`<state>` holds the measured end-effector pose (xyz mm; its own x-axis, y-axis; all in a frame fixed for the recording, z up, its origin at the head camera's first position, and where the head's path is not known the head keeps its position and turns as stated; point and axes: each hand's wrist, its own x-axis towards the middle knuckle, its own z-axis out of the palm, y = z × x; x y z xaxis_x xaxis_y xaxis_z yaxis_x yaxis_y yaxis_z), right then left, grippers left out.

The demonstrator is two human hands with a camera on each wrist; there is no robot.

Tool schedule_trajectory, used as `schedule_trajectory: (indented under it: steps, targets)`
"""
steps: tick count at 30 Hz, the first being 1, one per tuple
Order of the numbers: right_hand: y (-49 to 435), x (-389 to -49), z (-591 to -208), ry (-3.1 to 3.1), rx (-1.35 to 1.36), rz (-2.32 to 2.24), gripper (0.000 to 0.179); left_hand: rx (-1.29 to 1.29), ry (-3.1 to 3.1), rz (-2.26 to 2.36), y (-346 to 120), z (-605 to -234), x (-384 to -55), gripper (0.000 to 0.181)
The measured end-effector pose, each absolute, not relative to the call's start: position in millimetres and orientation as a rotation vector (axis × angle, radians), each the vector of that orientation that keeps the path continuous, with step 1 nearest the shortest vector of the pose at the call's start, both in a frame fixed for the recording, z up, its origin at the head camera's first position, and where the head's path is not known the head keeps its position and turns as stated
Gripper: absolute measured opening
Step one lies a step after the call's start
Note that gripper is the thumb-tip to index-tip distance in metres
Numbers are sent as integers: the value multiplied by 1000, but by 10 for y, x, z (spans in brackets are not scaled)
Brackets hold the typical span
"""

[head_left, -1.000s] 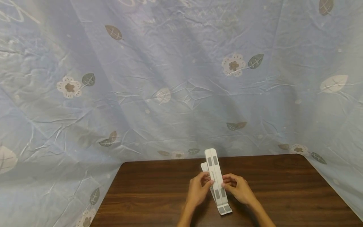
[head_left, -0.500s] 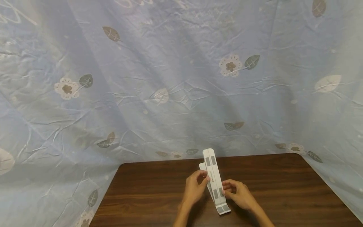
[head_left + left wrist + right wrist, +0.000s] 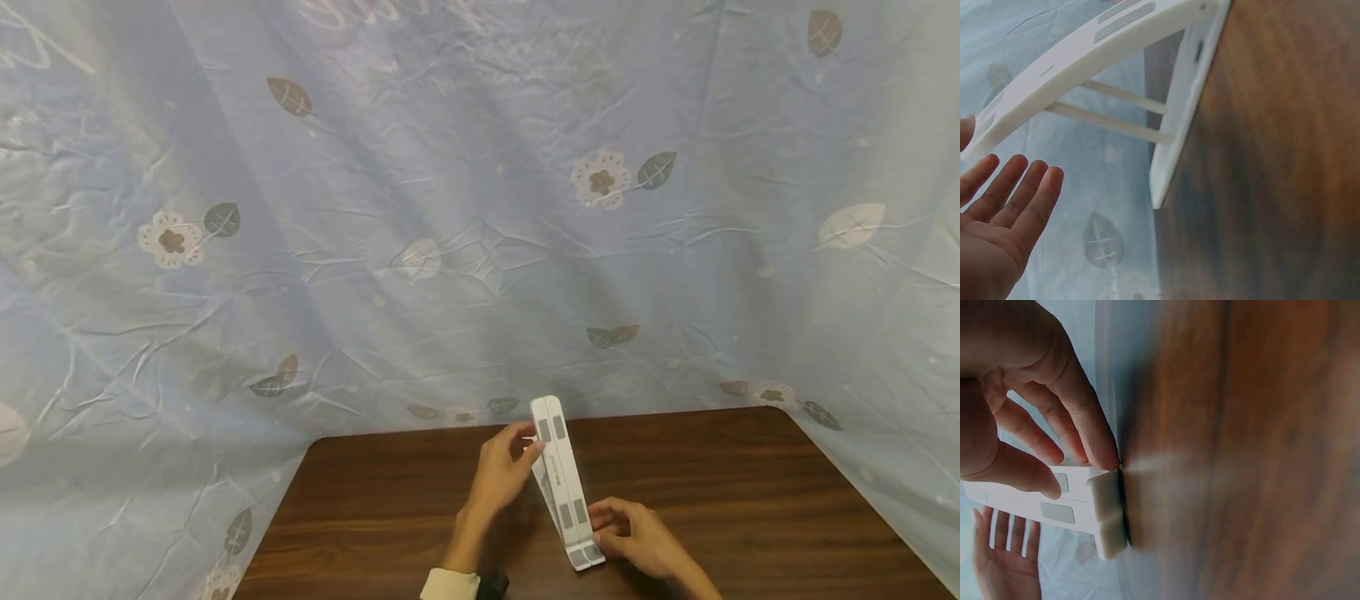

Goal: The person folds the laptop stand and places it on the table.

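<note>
A white folding laptop stand (image 3: 559,475) with grey pads stands narrow and tilted on the dark wooden table. Two thin struts (image 3: 1116,122) join its raised upper bar to the base bar (image 3: 1179,119), as the left wrist view shows. Near the top end, my left hand (image 3: 501,465) pinches the left edge, thumb in front and index finger behind; its other fingers extend loosely. My right hand (image 3: 637,537) holds the lower right edge close to the lipped front end (image 3: 1110,515), thumb on the face and fingertips along the side.
The wooden table (image 3: 375,517) reaches back to a light blue curtain (image 3: 450,333) printed with leaves and flowers, which also hangs at both sides. A pale cuff (image 3: 450,583) and a dark band (image 3: 492,585) show at my left wrist.
My left hand has moved up along the stand towards its top end, while my right hand has slid down towards the lipped end. The stand stays in about the same place.
</note>
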<state>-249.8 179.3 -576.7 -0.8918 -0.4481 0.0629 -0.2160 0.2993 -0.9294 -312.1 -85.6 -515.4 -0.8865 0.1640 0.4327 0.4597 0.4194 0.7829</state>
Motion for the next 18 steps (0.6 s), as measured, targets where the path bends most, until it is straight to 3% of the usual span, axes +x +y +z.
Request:
schedule_trajectory:
  steps: [9, 18]
  targets:
    - [1843, -2387, -5755, 2216, -528, -1701, 41, -618, -2437, -1330, -902, -4907, -3330, 47]
    - [1863, -2302, -5714, 2176, -460, -1705, 41, -689, -2486, -1349, -873, -4766, -3485, 48]
